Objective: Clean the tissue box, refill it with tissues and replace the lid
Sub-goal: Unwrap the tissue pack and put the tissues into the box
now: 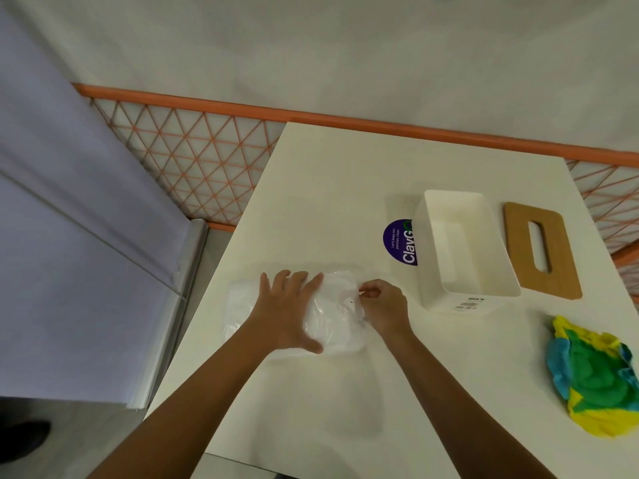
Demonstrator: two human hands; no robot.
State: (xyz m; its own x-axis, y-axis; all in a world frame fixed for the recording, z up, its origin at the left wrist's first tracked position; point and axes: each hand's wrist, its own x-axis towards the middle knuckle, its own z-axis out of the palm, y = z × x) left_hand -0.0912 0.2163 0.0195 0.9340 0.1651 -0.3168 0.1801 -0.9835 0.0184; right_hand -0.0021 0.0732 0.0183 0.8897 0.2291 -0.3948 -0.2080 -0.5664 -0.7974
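Forearms reach in low: left hand (pixel 291 307) spread flat on the tissue pack (pixel 332 316), pinning it to the worktop (pixel 328 188), while the right hand (pixel 382 302) pinches the plastic wrapper at its end. Tissue box (pixel 463 250) sits open and empty beside it, wooden lid (pixel 541 250) off. Cloth (pixel 594 375) set aside, so cleaning looks done; refilling and lidding remain.

head cam | looks steeply down | close over table (pixel 345 188)
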